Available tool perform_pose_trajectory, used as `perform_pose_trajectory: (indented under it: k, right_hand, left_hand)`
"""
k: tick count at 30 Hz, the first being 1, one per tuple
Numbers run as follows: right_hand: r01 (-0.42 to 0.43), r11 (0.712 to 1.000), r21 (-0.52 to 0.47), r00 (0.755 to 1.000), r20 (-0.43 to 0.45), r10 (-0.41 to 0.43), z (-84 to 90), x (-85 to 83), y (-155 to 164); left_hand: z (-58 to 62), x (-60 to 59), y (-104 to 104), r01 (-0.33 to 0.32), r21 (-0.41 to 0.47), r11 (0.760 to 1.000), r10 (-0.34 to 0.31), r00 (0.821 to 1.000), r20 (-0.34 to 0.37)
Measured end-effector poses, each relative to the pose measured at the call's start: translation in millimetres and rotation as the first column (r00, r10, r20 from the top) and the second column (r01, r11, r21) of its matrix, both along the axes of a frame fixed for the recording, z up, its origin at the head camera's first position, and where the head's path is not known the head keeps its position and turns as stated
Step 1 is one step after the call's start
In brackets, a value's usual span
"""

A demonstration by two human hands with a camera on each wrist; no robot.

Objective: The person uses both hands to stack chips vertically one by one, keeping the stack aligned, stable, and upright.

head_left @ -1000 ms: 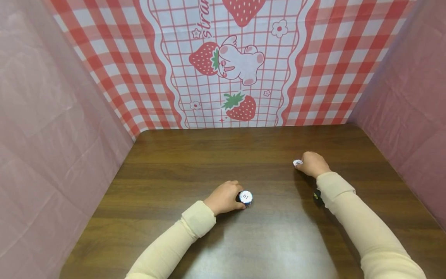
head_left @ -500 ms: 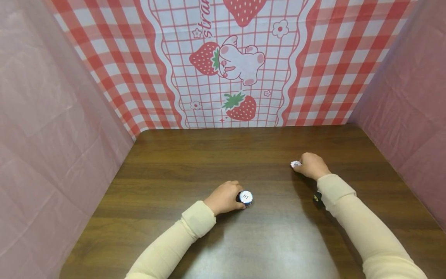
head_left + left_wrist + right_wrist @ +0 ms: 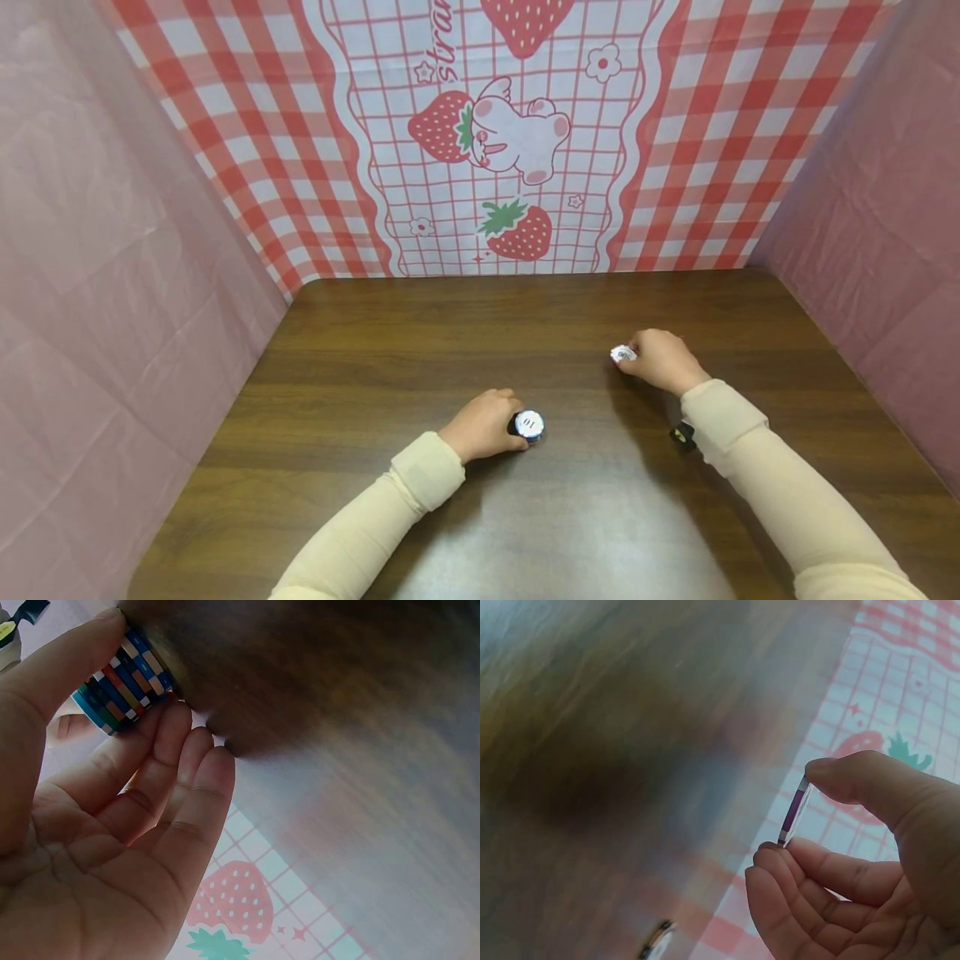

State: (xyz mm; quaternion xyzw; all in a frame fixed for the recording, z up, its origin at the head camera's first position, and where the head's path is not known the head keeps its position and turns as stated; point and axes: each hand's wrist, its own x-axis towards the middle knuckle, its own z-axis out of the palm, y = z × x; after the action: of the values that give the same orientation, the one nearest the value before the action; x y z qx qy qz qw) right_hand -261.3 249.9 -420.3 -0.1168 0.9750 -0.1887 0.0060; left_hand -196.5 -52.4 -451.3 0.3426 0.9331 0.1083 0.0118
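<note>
While the left hand (image 3: pixel 480 427) grips the chip stack (image 3: pixel 528 425) mid-table (image 3: pixel 420 350), the right hand (image 3: pixel 660 360) pinches one chip (image 3: pixel 622 354).

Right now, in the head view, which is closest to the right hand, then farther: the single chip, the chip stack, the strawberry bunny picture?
1. Single chip: pinched in the right hand.
2. Chip stack: leftward, held by the left hand.
3. Bunny picture: on the back wall.

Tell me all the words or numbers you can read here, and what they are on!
"stra": pink letters on the checked backdrop cloth, running up and cut off by the picture's top edge.
Dark marks on the white top of the chip stack that the left hand holds: too small to read.
The single chip pinched in the right hand: too blurred to read.
</note>
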Motion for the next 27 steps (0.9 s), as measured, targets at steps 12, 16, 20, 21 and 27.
perform_pose_trajectory:
  k: [12, 16, 20, 21, 27]
  right_hand:
    - [-0.106, 0.994, -0.006, 0.991, -0.080, 0.106, 11.6, 20.3, -29]
    - [-0.152, 0.988, -0.009, 0.982, -0.113, 0.150, 13.5, 28.4, -41]
    - [-0.190, 0.982, -0.020, 0.974, -0.133, 0.185, 14.4, 36.8, -53]
    - [-0.199, 0.980, -0.024, 0.971, -0.137, 0.194, 14.4, 38.9, -56]
    - [-0.256, 0.967, -0.015, 0.955, -0.160, 0.250, 11.7, 49.2, -69]
  left_hand:
    - [-1.6, -1.1, 0, 0.013, -0.002, 1.000, -0.013, 1.000, -0.013]
    - [-2.0, -0.9, -1, 0.013, -0.003, 1.000, -0.013, 1.000, -0.016]
    - [-1.8, -0.6, -1, 0.011, -0.004, 1.000, -0.011, 1.000, -0.014]
    - [-1.8, -0.6, 0, 0.011, -0.005, 1.000, -0.011, 1.000, -0.014]
    - [-1.6, -0.6, 0, 0.011, -0.002, 1.000, -0.011, 1.000, -0.019]
